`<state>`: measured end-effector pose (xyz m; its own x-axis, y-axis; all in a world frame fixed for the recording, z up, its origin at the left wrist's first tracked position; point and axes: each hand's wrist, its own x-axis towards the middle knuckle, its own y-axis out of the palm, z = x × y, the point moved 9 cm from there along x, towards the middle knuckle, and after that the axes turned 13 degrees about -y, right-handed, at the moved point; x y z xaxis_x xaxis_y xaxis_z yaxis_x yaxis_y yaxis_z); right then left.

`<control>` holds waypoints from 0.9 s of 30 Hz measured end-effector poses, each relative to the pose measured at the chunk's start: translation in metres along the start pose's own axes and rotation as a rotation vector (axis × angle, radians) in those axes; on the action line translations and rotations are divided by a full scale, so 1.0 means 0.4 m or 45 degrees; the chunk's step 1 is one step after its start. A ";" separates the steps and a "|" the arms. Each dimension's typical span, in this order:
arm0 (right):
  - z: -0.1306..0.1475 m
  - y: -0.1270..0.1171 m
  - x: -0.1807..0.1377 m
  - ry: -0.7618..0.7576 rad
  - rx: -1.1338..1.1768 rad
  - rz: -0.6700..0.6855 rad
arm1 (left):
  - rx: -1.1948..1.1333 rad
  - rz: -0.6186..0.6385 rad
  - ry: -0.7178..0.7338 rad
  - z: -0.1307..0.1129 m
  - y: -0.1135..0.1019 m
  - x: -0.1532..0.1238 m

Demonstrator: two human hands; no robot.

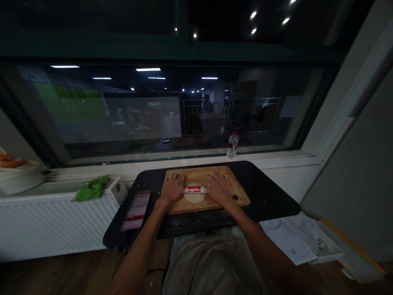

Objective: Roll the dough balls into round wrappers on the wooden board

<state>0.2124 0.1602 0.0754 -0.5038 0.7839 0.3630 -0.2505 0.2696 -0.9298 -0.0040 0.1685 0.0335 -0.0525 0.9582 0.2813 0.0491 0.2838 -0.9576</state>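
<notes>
A wooden cutting board (pixel 239 196) lies on a dark table, and on it is a flat round of pale dough (pixel 195 198). Across the dough's far part rests a rolling pin (pixel 195 189) with a red and white label around its middle. My left hand (pixel 173 186) lies over the pin's left end, palm down, fingers stretched forward onto the board. Over the right end is my right hand (pixel 218 186), also palm down with its fingers spread. Both pin ends are hidden under my hands.
A pinkish packet (pixel 137 211), partly blurred, lies at the table's left. Flour specks dot the dark table (pixel 270 196). A plastic bottle (pixel 232 144) stands on the windowsill behind. At left, a green cloth (pixel 92 188) drapes over a radiator (pixel 52 225). Papers (pixel 291 237) lie low on the right.
</notes>
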 end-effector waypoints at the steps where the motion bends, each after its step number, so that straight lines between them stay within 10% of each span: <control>1: 0.005 -0.003 -0.007 -0.006 -0.014 0.000 | 0.003 0.007 0.004 0.000 0.001 -0.004; 16: 0.062 -0.019 -0.096 -0.040 -0.108 -0.072 | 0.028 -0.004 0.120 -0.025 -0.014 -0.052; 27: -0.013 0.018 0.016 -0.066 -0.030 0.017 | -0.090 -0.014 -0.225 -0.002 -0.051 -0.008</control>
<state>0.2116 0.1699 0.0708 -0.5492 0.7576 0.3528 -0.2240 0.2733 -0.9355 -0.0040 0.1595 0.0521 -0.2278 0.9353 0.2708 0.1171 0.3024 -0.9459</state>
